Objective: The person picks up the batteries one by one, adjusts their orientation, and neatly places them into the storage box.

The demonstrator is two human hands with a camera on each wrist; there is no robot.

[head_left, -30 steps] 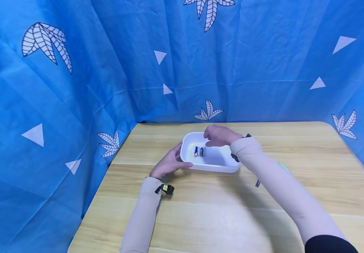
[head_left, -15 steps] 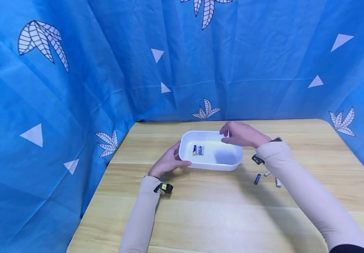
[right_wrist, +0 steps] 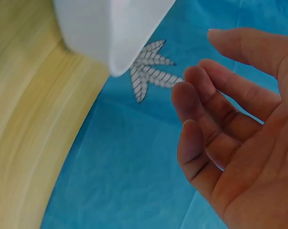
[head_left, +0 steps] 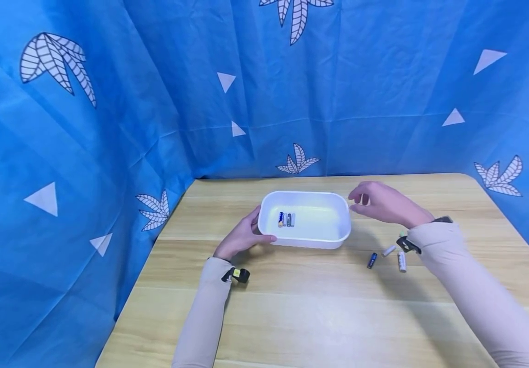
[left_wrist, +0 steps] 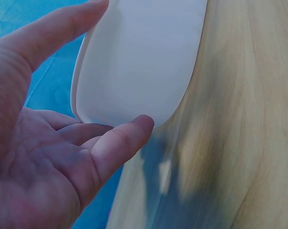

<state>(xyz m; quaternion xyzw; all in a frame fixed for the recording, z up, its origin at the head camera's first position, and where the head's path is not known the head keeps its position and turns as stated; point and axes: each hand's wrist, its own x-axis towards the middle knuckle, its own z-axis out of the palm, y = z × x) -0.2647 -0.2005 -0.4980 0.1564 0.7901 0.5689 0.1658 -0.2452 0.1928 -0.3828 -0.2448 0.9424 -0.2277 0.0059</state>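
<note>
A white plastic box with rounded corners stands on the wooden table, and several small batteries lie side by side at the left of its floor. My left hand grips the box's left end, thumb along the near side and fingers round the far side; the left wrist view shows this hold close up. Just off the right end of the box, my right hand hovers with loosely bent fingers and nothing between them. Its palm and fingertips show bare in the right wrist view.
On the table right of the box lie a dark blue battery, a thin white one and a thicker white one. A bit of green shows by the right wrist strap. A blue curtain hangs behind the table.
My right hand has moved right, from above the box to beyond its right end, uncovering batteries on the table. The left hand keeps its hold; the box stays about where it was.
</note>
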